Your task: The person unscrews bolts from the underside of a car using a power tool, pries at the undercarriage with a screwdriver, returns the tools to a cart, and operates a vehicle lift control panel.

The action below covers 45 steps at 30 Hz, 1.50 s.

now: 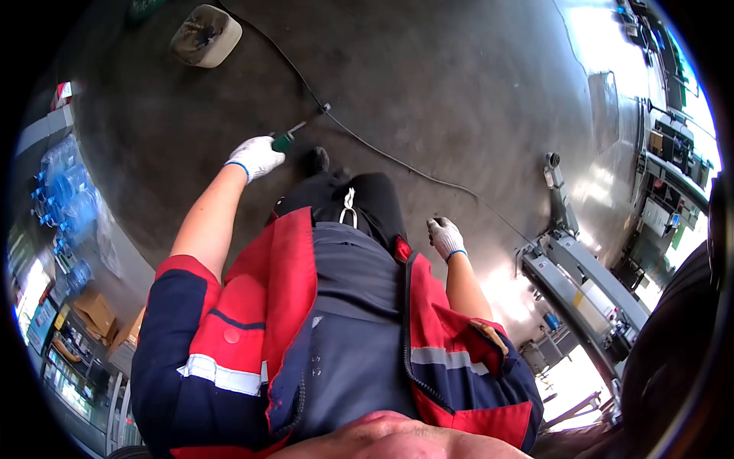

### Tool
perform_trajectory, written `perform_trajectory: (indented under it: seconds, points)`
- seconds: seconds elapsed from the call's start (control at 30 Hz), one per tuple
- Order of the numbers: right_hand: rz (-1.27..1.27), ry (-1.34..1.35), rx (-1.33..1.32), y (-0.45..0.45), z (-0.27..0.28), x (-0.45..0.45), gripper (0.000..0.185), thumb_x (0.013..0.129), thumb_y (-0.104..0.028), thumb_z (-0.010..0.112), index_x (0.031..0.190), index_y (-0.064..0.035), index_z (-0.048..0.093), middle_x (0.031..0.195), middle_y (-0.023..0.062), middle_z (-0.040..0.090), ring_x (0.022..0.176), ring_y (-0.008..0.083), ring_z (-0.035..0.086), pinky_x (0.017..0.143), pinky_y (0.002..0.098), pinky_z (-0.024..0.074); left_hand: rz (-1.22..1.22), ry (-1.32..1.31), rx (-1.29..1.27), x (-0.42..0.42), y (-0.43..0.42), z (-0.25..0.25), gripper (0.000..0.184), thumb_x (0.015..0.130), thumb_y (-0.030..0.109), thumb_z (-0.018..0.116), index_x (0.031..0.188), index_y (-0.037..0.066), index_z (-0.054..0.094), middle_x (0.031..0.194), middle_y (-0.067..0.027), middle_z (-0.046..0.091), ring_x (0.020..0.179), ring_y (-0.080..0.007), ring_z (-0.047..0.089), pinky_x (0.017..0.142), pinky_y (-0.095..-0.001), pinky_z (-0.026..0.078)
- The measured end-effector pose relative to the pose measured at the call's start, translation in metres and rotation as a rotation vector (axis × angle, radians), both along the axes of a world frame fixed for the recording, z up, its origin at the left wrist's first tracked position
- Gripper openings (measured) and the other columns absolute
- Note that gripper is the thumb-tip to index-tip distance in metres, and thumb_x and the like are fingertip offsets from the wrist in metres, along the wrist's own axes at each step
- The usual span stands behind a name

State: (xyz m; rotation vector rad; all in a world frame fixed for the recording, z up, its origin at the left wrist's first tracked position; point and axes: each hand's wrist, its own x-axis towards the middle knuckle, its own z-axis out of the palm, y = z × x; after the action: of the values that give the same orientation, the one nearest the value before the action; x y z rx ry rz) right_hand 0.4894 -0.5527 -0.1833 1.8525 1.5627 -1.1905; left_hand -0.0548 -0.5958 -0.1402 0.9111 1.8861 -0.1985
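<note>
A green-handled tool point(283, 143) is gripped in the L hand point(256, 157), gloved, w/ fingers wrapped round the handle; tool type can't be confirmed. It is held out over the floor point(459, 84), fwd & to the L of the torso. Its long axis runs fwd & R, slim metal end pointed away from the body, roughly in line w/ a small fitting point(326, 108) on the cable point(390, 156). A gap is seen between tip & fitting; height diff. can't be judged. The L hand is the nearer one to both.

The R hand point(446, 236), also gloved, is held low by the R side, well apart from the tool, fingers part-curled; whether anything is held there can't be told. A pale container point(223, 47) is seen farther fwd-L, grey metal arms point(585, 268) off to the R.
</note>
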Motion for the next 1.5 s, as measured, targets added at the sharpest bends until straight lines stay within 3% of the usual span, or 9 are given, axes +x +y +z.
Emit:
perform_trajectory:
  seconds: [0.03,0.07,0.3,0.53,0.67,0.7,1.13,1.4,1.5]
  points:
    - [0.04,0.044,0.026,0.016,-0.009,-0.005,0.043,0.099,-0.038,0.06,0.117,-0.0003,0.07,0.084,0.0117,0.071,0.071,0.0192,0.067,0.068,0.0352,0.0539,0.037,0.02,-0.014,-0.012,0.005,-0.006,0.04,0.081,0.036,0.063,0.105,0.005,0.072,0.102,-0.0234,0.072,0.101,-0.0408,0.069,0.088,-0.0475,0.053]
    - [0.06,-0.067,-0.098,0.044,0.022,-0.046,0.049,0.098,-0.046,0.056,0.121,-0.0046,0.07,0.121,0.0216,0.07,0.119,0.0381,0.064,0.1,0.0436,0.0495,0.055,0.017,-0.084,-0.022,0.009,-0.006,0.039,0.081,0.035,0.062,0.105,0.005,0.071,0.103,-0.0242,0.072,0.101,-0.0417,0.068,0.088,-0.0478,0.053]
    - [0.316,0.045,-0.148,0.186,-0.025,-0.146,0.048,0.098,-0.044,0.057,0.122,-0.0041,0.069,0.121,0.0226,0.07,0.118,0.0389,0.064,0.101,0.0447,0.049,0.234,0.046,-0.107,-0.079,-0.06,-0.078,0.034,0.083,0.03,0.067,0.103,0.002,0.07,0.097,-0.0257,0.071,0.094,-0.0446,0.067,0.083,-0.0483,0.052]
    - [0.333,0.046,-0.164,0.373,-0.04,-0.2,0.051,0.098,-0.046,0.057,0.126,-0.0047,0.068,0.128,0.0227,0.067,0.124,0.0383,0.061,0.104,0.0433,0.0478,0.373,0.174,-0.39,-0.06,0.025,-0.055,0.04,0.081,0.035,0.066,0.102,0.0,0.07,0.099,-0.0272,0.071,0.097,-0.0436,0.068,0.086,-0.0489,0.051]
    - [0.098,0.007,-0.072,0.449,-0.038,-0.177,0.048,0.099,-0.044,0.056,0.123,-0.0043,0.069,0.119,0.0215,0.071,0.116,0.0374,0.065,0.099,0.0425,0.0504,0.376,0.075,-0.282,-0.055,0.146,-0.05,0.04,0.085,0.036,0.066,0.103,0.0,0.071,0.096,-0.0265,0.071,0.096,-0.0434,0.069,0.085,-0.0499,0.051]
    - [0.113,0.049,-0.019,0.466,-0.041,-0.172,0.044,0.1,-0.038,0.059,0.124,-0.0018,0.068,0.094,0.0098,0.072,0.078,0.0169,0.067,0.075,0.0329,0.0548,0.367,0.062,-0.26,-0.057,0.178,-0.049,0.04,0.086,0.037,0.066,0.104,0.001,0.071,0.097,-0.0262,0.072,0.097,-0.0427,0.069,0.085,-0.0495,0.051]
    - [0.078,-0.092,-0.045,0.634,0.034,-0.202,0.054,0.099,-0.046,0.055,0.129,-0.0011,0.065,0.132,0.0233,0.065,0.127,0.0373,0.059,0.107,0.0418,0.0465,0.176,0.034,0.168,-0.147,0.572,-0.077,0.043,0.087,0.041,0.069,0.113,0.006,0.07,0.11,-0.0221,0.072,0.107,-0.0407,0.067,0.093,-0.0468,0.051]
    - [-0.15,-0.004,0.035,0.72,0.072,-0.264,0.054,0.1,-0.046,0.054,0.133,-0.0048,0.064,0.135,0.0203,0.065,0.129,0.0361,0.059,0.108,0.0422,0.0457,-0.239,-0.127,0.371,-0.143,0.821,0.061,0.037,0.083,0.035,0.073,0.104,0.005,0.07,0.099,-0.0193,0.071,0.097,-0.0359,0.069,0.088,-0.0421,0.053]
    - [-0.205,0.083,0.019,0.736,0.085,-0.264,0.056,0.099,-0.047,0.055,0.133,-0.0035,0.062,0.134,0.0234,0.064,0.128,0.038,0.059,0.107,0.0442,0.0457,-0.209,-0.366,0.598,-0.117,0.885,0.085,0.024,0.083,0.022,0.076,0.097,0.004,0.068,0.082,-0.0056,0.066,0.08,-0.0187,0.063,0.079,-0.0353,0.052]
